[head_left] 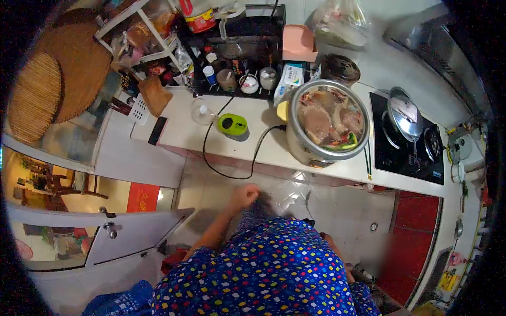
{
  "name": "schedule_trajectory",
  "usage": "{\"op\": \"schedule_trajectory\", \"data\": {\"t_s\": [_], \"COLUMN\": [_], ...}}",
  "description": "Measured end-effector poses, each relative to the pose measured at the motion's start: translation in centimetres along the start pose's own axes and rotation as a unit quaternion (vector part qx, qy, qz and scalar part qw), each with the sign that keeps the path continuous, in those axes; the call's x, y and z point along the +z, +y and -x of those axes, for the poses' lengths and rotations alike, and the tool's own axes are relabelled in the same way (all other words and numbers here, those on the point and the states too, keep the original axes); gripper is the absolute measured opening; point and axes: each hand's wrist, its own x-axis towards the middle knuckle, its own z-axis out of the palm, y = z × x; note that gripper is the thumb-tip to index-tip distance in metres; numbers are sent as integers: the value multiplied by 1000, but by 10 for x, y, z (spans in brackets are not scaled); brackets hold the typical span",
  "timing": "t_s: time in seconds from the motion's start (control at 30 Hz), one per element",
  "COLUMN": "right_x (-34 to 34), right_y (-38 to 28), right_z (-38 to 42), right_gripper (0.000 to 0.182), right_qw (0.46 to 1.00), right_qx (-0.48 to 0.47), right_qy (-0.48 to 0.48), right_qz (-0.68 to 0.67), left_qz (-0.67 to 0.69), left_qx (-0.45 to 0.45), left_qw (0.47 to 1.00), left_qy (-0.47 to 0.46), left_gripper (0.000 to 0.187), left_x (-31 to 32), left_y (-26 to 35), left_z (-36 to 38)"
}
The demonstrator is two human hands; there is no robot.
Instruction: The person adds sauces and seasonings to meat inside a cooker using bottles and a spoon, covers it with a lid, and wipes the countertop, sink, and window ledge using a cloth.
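Note:
Below the counter edge hangs my left hand (246, 196), its fingers curled together, with nothing visible in them. My right hand (328, 241) is low beside the dotted blue garment (263, 268), partly hidden by it, and its fingers cannot be made out. Neither hand touches anything on the counter. The large round pot (303, 150) stands open on the white counter (184, 124), full of liquid, pieces of meat and red and green bits. A green device (232, 124) sits left of it, and a black cable (253, 166) droops over the counter edge from the pot.
On the right is a black hob (387, 160) with a shiny lidded pan (405, 113). Jars (226, 80) and a pink box (299, 42) line the back. A clear bottle (202, 110) and a phone (158, 130) lie left. A door (139, 237) stands at lower left.

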Motion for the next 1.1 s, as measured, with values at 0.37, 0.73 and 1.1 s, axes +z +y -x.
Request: {"op": "schedule_trajectory", "data": {"t_s": [0.37, 0.73, 1.1], "right_x": [15, -2, 53], "right_y": [-78, -291, -288], "right_z": [-36, -75, -31], "right_gripper": [40, 39, 52], "right_qw": [998, 997, 975], "right_qx": [30, -32, 182], "right_qy": [43, 69, 32], "right_qz": [-16, -6, -121], "left_qz": [-146, -182, -283], "left_qx": [31, 212, 139], "left_qw": [932, 954, 945], "left_qy": [331, 109, -90], "left_gripper": [53, 46, 56], "left_x": [-212, -227, -258], "left_y": [4, 42, 29], "left_z": [-162, -182, -232]}}
